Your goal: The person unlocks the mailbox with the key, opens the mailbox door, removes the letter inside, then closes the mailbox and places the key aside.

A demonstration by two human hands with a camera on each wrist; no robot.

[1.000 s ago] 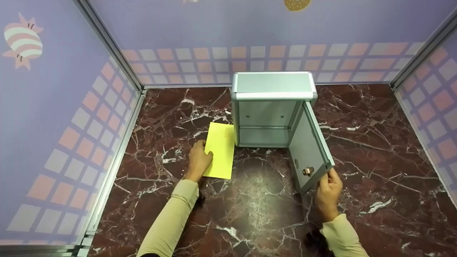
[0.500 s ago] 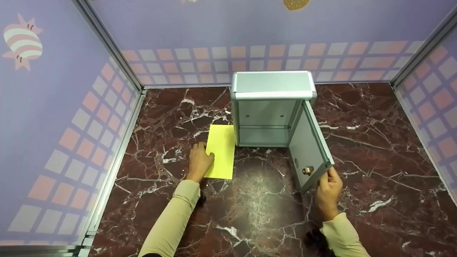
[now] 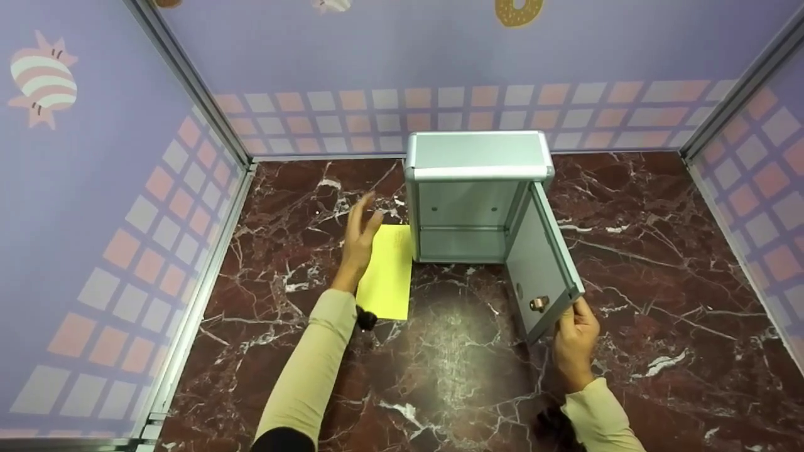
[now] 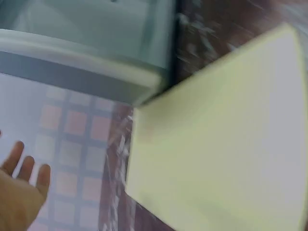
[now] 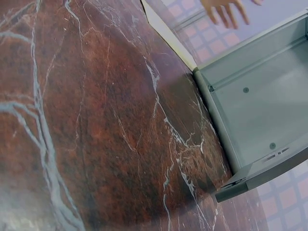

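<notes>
A small grey metal box (image 3: 477, 149) stands against the back wall with its front door (image 3: 541, 257) swung out. My right hand (image 3: 576, 345) pinches the lower free corner of that door, near a brass-coloured lock (image 3: 538, 304). A yellow envelope (image 3: 388, 276) lies on the marble-patterned surface beside the box's left side; the left wrist view shows the envelope (image 4: 221, 134) large and pale. Just above and left of it is my left hand (image 3: 359, 242), fingers extended, holding nothing. The right wrist view catches the left hand (image 5: 228, 9) at its top edge, but not the right hand.
Purple walls with pink and white squares (image 3: 452, 103) enclose the back and both sides. Metal rails (image 3: 201, 94) run along the wall corners. The box's interior (image 5: 274, 101) shows small round holes and bare grey panels.
My left hand has let go of the envelope's left edge and moved up and away, its fingers spreading. My right hand still holds the door, which stays put.
</notes>
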